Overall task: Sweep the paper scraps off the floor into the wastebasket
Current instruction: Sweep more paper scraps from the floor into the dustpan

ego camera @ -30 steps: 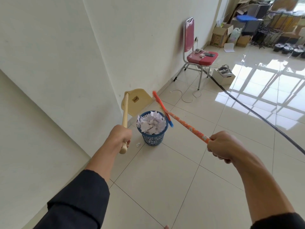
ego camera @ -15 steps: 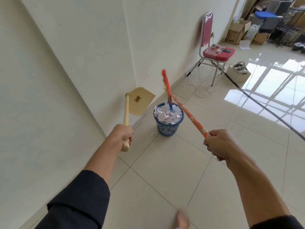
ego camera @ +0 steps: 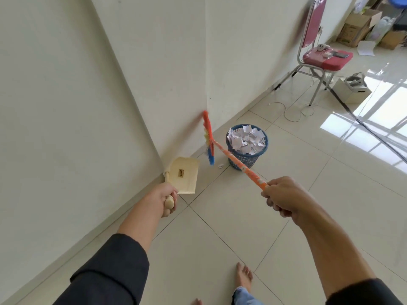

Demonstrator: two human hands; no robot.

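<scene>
While the left hand [ego camera: 166, 198] grips the dustpan [ego camera: 184, 175] handle and the right hand [ego camera: 282, 197] clenches the broom [ego camera: 222, 149], the scrap-filled wastebasket [ego camera: 246, 146] sits above them at frame centre.

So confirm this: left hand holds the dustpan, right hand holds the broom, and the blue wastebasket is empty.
Wrong on one point: the head view shows the blue wastebasket heaped with paper scraps. The left hand does hold the dustpan, the right hand the broom.

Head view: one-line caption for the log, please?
Left hand holds dustpan, right hand holds broom beside paper-filled wastebasket; one scrap remains.
</scene>
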